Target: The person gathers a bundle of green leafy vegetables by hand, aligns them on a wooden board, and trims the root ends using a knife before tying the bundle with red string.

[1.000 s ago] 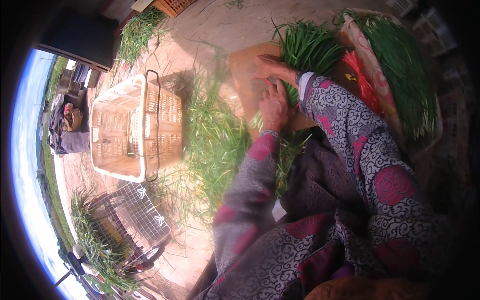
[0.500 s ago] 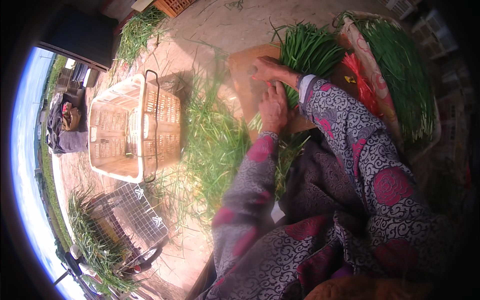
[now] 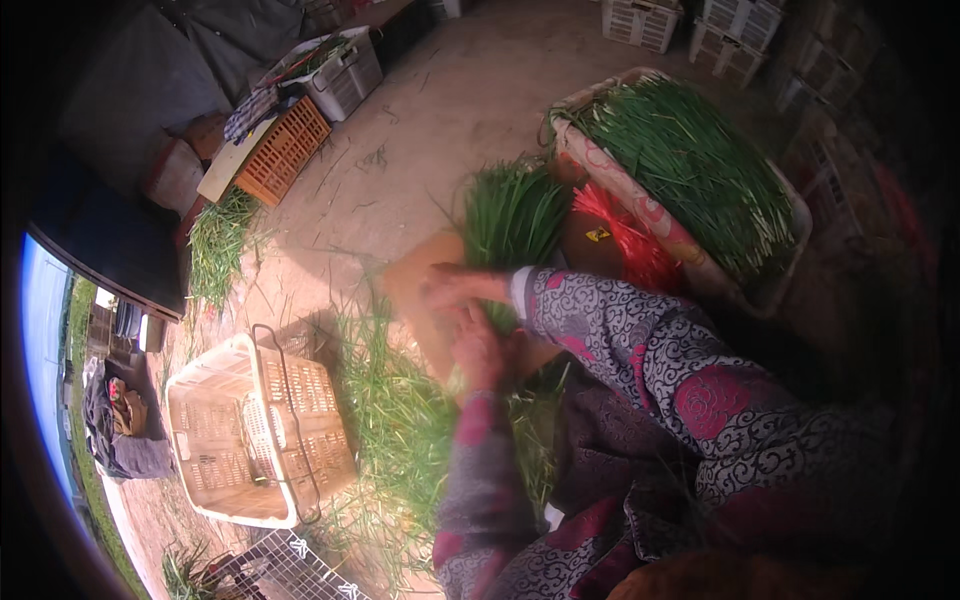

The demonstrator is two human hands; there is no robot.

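Observation:
A bundle of long green leafy stalks, like chives (image 3: 513, 215), lies on a brown board (image 3: 408, 292), its leaf ends pointing away from me. My right hand (image 3: 458, 287) reaches across the bundle to its left side, its fingers curled but smeared. Just nearer, my left hand (image 3: 477, 352) is by the bundle's lower part. Its fingers are too blurred to read, and the hands are close together. What lies between the fingers cannot be made out. A bunch of red plastic strips (image 3: 625, 235) lies right of the bundle.
A long lined basket (image 3: 655, 215) full of green stalks stands at the right. Loose leaves (image 3: 390, 410) cover the ground left of me, beside a cream plastic crate (image 3: 260, 430) on its side. An orange crate (image 3: 285, 150) and white crates (image 3: 640, 25) stand farther off.
The view has swung, so the bundle and hands sit lower and further left, and more of the far floor shows. Red at the fingertips earlier is now lost in blur. Both hands stay at the bundle.

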